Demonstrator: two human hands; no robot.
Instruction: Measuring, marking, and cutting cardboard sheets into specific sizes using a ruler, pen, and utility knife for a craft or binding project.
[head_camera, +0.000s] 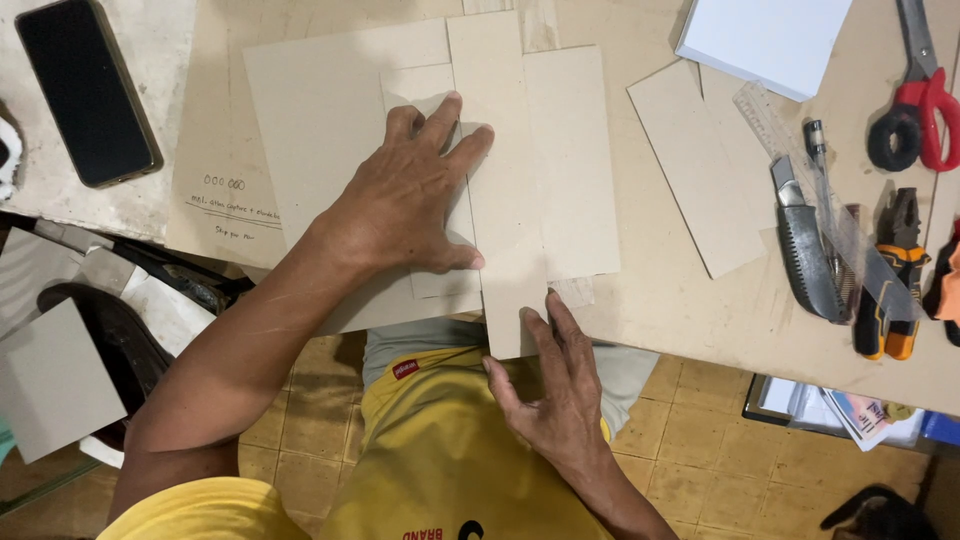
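You are looking at a black phone (88, 92) lying face up at the far left of the table (660, 300), and a white sheet stack (765, 40) sitting at the top edge with a loose grey card piece (700, 170) lying just below it. Red-handled scissors (920, 100) are resting at the far right above orange-handled pliers (895, 275), while a clear ruler (790, 150) is lying slantwise across a grey utility knife (805, 245). Under the table edge, papers (850, 410) are sitting above the tiled floor (720, 450).

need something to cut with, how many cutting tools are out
2: scissors at the table's far right corner, a utility knife just below them beside the pliers. More may lie off frame.
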